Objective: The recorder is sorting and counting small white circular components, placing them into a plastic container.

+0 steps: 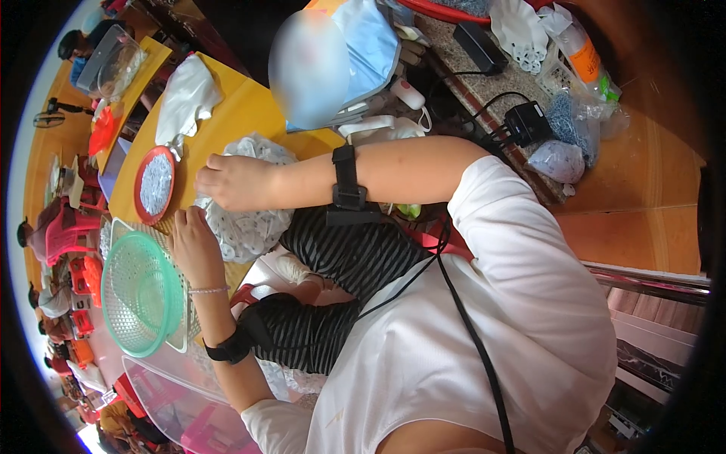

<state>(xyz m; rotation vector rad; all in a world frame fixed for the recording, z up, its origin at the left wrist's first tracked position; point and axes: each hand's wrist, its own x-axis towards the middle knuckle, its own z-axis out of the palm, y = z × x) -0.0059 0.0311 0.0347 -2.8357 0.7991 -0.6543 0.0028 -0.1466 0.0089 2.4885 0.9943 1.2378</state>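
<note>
My right hand [236, 181] is closed, its fingertips pinched together above a clear plastic bag [253, 234] full of white and grey pieces. Close below it, my left hand [195, 248] also has its thumb and fingers pressed together. Whatever lies between the fingers of either hand is too small to make out. A round red dish [139, 198] heaped with small pale bits rests on the yellow table [234, 94], just left of my hands. Beside my left wrist is a mint-green colander [140, 291], lying over a white plastic basket [181, 333].
A white bag [185, 98] lies farther along the table. Blue packets [370, 53] are stacked at the top. The stone ledge [461, 98] at upper right bears black adapters with cables, a bottle [586, 60] and bagged beads. A clear tub [178, 393] stands lower left. Several people sit at far left.
</note>
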